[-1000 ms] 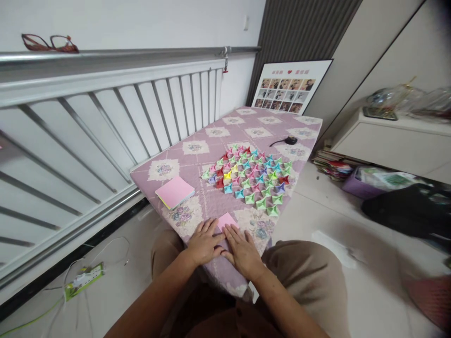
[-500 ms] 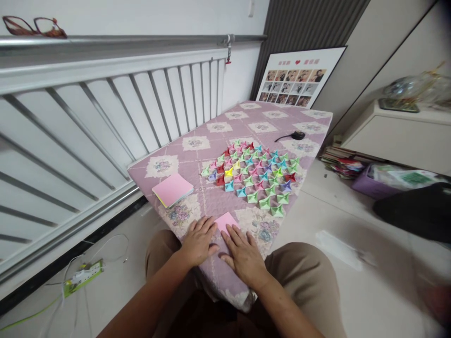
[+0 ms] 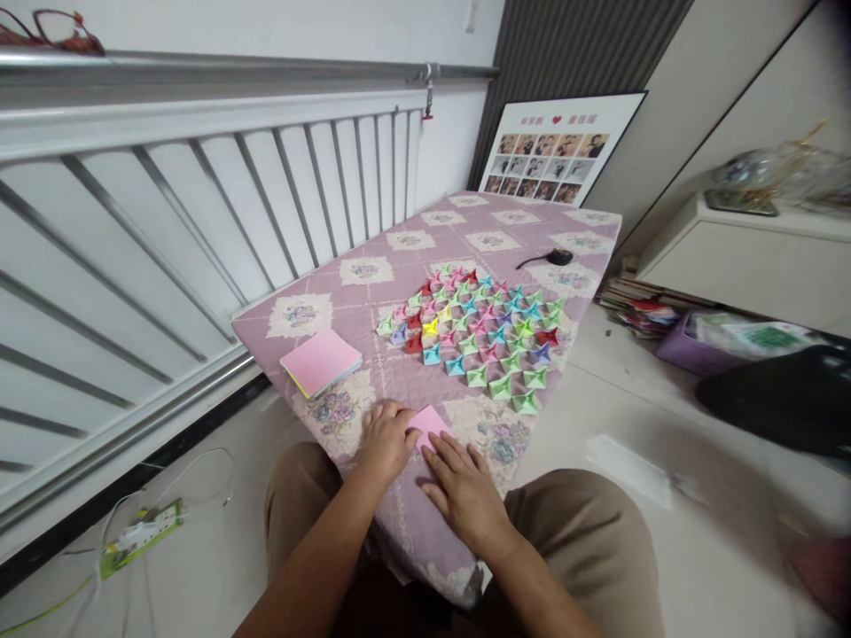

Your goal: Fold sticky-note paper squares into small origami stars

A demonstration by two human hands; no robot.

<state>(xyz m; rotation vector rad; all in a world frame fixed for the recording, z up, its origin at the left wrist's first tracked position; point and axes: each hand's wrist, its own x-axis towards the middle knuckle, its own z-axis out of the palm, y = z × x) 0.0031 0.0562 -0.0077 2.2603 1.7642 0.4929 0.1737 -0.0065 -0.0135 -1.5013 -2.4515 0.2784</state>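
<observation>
A small pink sheet of origami paper [image 3: 431,426] lies near the table's front corner, between my hands. At its left edge, my left hand [image 3: 386,441] has its fingers curled, with the thumb on the paper's corner. My right hand [image 3: 464,493] lies flat with fingers stretched, its fingertips on the paper's lower right part. Further left rests a stack of square coloured paper [image 3: 320,361], pink on top. Beyond my hands, several rows of folded paper pieces [image 3: 469,323] in green, blue, red, pink, yellow and purple stand close together.
A floral cloth covers the table [image 3: 399,292]. A small black object with a strap [image 3: 557,257] lies toward the far right. A white radiator [image 3: 279,204] borders the left side. On the floor at left is a power strip [image 3: 143,534] with cables.
My left hand has gone from lying flat with fingers spread to curled at the paper's left edge, its thumb now on the corner. My right hand stays flat on the paper.
</observation>
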